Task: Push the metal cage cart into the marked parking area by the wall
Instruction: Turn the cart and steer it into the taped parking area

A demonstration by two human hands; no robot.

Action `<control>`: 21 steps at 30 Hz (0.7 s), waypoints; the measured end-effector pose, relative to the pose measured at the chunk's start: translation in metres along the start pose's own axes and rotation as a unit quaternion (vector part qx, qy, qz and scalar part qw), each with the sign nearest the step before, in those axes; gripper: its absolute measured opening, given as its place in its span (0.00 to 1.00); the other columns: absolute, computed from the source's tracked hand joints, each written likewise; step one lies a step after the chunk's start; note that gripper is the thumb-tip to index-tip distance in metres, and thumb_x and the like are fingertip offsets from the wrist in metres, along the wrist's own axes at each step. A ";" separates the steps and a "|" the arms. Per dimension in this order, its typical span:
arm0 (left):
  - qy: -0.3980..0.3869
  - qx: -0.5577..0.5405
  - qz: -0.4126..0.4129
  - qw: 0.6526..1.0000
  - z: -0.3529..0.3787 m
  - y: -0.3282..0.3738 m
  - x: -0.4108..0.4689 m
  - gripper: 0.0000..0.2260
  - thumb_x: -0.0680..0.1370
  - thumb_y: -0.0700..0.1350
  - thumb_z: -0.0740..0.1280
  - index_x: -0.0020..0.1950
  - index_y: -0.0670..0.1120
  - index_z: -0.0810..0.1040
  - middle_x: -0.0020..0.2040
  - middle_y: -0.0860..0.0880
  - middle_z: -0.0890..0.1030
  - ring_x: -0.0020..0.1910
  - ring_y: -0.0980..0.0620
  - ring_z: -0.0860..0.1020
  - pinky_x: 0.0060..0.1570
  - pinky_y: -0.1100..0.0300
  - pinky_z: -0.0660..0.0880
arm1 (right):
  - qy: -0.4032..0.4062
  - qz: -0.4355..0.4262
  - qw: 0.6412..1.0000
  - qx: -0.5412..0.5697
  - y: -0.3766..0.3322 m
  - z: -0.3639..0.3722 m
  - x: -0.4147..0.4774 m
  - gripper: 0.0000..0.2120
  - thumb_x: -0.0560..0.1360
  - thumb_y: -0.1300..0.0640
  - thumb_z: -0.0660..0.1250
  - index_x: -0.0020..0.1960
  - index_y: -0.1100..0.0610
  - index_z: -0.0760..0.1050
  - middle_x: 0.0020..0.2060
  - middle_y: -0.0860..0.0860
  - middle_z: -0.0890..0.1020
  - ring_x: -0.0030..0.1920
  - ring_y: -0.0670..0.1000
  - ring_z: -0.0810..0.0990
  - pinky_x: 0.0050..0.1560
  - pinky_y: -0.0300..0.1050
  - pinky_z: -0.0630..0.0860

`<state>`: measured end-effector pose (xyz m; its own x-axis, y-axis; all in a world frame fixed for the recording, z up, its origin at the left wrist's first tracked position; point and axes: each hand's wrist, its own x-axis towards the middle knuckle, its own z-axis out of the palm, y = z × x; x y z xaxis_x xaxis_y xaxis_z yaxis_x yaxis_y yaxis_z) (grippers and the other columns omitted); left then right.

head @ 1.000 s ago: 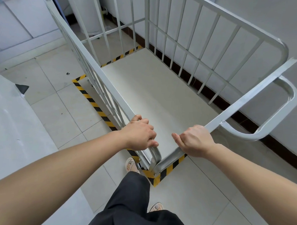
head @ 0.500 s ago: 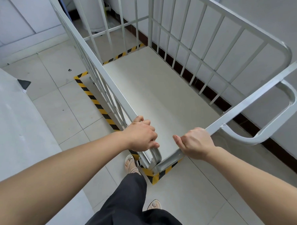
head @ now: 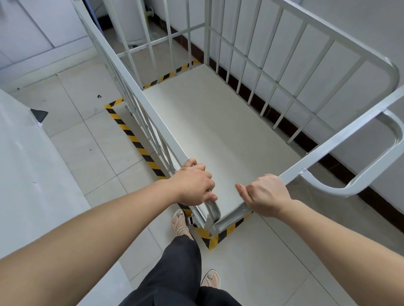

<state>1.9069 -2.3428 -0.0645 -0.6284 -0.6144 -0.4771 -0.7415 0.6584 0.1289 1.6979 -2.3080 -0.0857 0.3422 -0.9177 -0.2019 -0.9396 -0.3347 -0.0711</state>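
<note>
The white metal cage cart [head: 330, 152] stands along the wall on the right, its flat deck inside a rectangle of yellow-and-black floor tape [head: 135, 142]. The tape shows along the cart's left side, at its far end and under its near corner. My left hand [head: 193, 185] grips the top rail of the left barred side near the corner. My right hand [head: 265, 195] grips the near crossbar, just left of a curved handle loop.
A grey wall with a dark skirting strip [head: 336, 167] runs close along the cart's right side. A large white surface [head: 19, 174] fills the left. White cabinets and a round white column [head: 125, 19] stand beyond the cart's far end. My feet are on the tiles behind the cart's near corner.
The view has shifted slightly and my legs have stepped a little. Both hands keep the same grip and the cart stays within the tape.
</note>
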 end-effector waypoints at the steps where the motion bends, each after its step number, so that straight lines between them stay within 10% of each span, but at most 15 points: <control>1: -0.002 -0.003 -0.002 1.000 0.000 0.000 0.000 0.19 0.80 0.60 0.53 0.53 0.50 0.78 0.49 0.53 0.75 0.58 0.50 0.69 0.68 0.49 0.54 | -0.003 -0.007 1.000 -0.003 0.000 0.000 0.001 0.31 0.80 0.44 0.41 0.23 0.59 0.56 0.18 0.49 0.60 0.20 0.48 0.58 0.35 0.45 0.59; 21: -0.035 0.017 -0.014 0.999 -0.004 0.002 0.004 0.19 0.80 0.60 0.53 0.55 0.50 0.78 0.53 0.51 0.77 0.60 0.49 0.68 0.69 0.48 0.53 | -0.014 -0.034 0.999 -0.004 0.003 0.000 0.001 0.31 0.82 0.46 0.45 0.24 0.57 0.60 0.19 0.49 0.65 0.22 0.49 0.62 0.36 0.44 0.62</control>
<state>1.9019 -2.3455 -0.0621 -0.5881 -0.6017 -0.5404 -0.7497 0.6563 0.0851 1.6951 -2.3098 -0.0863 0.4047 -0.8865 -0.2245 -0.9143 -0.3975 -0.0784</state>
